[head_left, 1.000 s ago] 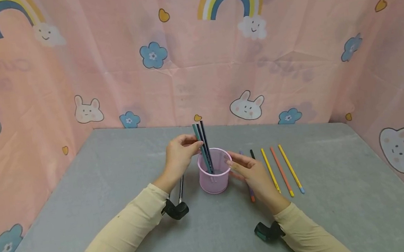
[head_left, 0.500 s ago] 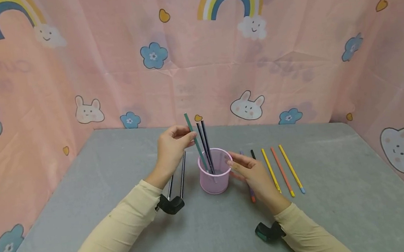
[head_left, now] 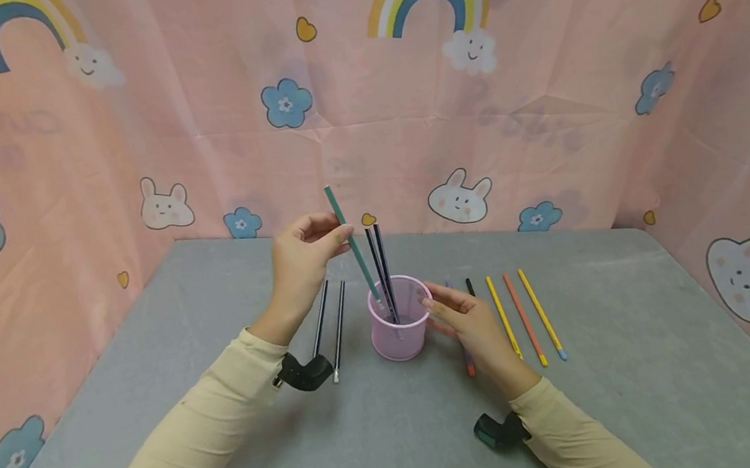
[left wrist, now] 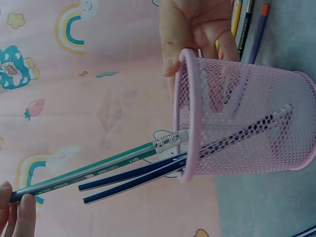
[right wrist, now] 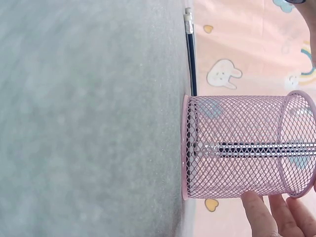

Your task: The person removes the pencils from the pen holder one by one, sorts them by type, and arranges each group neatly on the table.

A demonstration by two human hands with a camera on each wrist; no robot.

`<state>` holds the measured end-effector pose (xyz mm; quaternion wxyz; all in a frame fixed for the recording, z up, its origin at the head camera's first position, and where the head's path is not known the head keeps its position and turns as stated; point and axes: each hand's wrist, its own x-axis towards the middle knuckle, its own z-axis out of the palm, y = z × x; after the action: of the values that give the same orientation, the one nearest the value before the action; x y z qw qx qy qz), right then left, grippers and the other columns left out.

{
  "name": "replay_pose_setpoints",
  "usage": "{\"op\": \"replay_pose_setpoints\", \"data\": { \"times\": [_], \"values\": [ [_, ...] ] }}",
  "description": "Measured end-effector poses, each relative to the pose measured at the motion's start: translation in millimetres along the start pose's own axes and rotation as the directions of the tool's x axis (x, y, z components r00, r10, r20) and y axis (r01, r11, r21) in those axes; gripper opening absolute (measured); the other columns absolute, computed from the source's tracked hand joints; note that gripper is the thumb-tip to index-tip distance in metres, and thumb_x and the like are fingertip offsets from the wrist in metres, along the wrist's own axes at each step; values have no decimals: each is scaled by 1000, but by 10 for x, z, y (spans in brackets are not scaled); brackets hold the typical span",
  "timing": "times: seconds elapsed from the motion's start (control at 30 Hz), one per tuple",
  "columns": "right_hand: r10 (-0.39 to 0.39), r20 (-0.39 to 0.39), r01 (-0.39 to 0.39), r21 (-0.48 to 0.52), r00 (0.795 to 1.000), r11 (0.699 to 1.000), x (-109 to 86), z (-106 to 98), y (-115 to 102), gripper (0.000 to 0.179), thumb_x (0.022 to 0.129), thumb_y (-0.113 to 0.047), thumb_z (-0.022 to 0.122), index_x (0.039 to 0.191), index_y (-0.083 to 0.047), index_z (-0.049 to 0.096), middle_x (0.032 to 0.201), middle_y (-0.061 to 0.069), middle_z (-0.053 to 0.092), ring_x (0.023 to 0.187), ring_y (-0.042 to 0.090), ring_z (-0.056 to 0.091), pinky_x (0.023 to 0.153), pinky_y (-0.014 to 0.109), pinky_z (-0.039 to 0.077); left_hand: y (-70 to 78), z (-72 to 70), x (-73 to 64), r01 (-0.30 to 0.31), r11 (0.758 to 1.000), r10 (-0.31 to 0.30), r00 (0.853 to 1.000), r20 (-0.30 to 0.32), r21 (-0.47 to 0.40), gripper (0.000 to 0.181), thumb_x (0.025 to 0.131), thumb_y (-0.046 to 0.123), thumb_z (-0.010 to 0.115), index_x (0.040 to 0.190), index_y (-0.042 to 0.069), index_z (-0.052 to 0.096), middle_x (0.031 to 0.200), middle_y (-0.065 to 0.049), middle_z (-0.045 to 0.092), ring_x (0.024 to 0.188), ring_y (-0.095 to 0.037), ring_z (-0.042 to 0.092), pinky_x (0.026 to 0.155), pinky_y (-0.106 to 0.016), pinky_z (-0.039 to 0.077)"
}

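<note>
My left hand pinches a green pencil near its upper end. The pencil slants with its white eraser end down, right at the rim of a pink mesh pencil cup. Two dark blue pencils lean together inside the cup, eraser ends at the bottom. My right hand holds the cup by its right side, thumb near the rim. In the right wrist view the fingertips lie against the mesh, and the cup stands upright on the grey table.
Two dark pencils lie left of the cup, partly behind the left wrist camera. To the right lie a purple pencil, a black pencil, an orange pencil and two yellow pencils. A pink printed cloth hangs behind the table.
My left hand has drawn the green pencil up and to the left, away from the two dark blue ones and mostly out of the cup. The right hand and cup stay put.
</note>
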<state>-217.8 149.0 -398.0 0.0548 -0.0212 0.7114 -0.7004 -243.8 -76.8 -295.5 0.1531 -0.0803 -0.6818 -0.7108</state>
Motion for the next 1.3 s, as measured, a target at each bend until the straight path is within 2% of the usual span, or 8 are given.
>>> {"op": "replay_pose_setpoints", "data": {
  "times": [0.33,0.6,0.87,1.0,1.13,1.3],
  "values": [
    [9,-8,-10,-3,1000,1000,6,1,6,48,85,-29,67,129,-11,55,131,8,55,115,15,56,87,32,52,95,-95,9,-84,996,84,996,-19,11,25,80,10,72,96,-8,64,90,-12,66,80,-13,67,72,-29,58],
    [15,-15,-15,-15,1000,1000,11,-5,8,48,85,-30,67,128,-12,56,130,7,56,118,19,55,87,34,52,118,-170,27,-87,995,88,996,-21,37,26,80,13,73,97,-5,66,91,-13,67,81,-14,68,72,-29,58],
    [12,-16,-13,-6,1000,1000,12,5,15,49,84,-30,68,128,-12,56,130,8,56,117,18,56,87,33,52,68,-260,64,-85,989,85,996,9,118,24,81,12,72,98,-4,68,92,-15,68,78,-11,68,71,-27,57],
    [-1,-26,0,-39,1000,999,24,3,39,49,84,-33,67,128,-13,56,129,8,57,115,17,57,87,33,52,12,-307,100,-53,986,51,999,20,160,26,81,14,71,99,-4,68,93,-16,68,78,-10,68,71,-25,57],
    [6,-24,-7,-35,1000,999,24,3,37,48,84,-32,68,127,-13,57,129,7,57,115,17,57,87,33,52,-55,-354,134,13,981,-17,1000,18,196,27,81,14,71,101,-4,68,96,-17,67,77,-9,67,70,-25,57],
    [28,-15,-28,-16,999,999,7,3,0,46,85,-30,67,127,-13,57,129,6,57,117,19,55,88,33,52,-152,-411,161,71,958,-81,996,25,278,29,82,15,71,104,-3,67,99,-17,67,78,-13,69,69,-23,57]
  ]
}}
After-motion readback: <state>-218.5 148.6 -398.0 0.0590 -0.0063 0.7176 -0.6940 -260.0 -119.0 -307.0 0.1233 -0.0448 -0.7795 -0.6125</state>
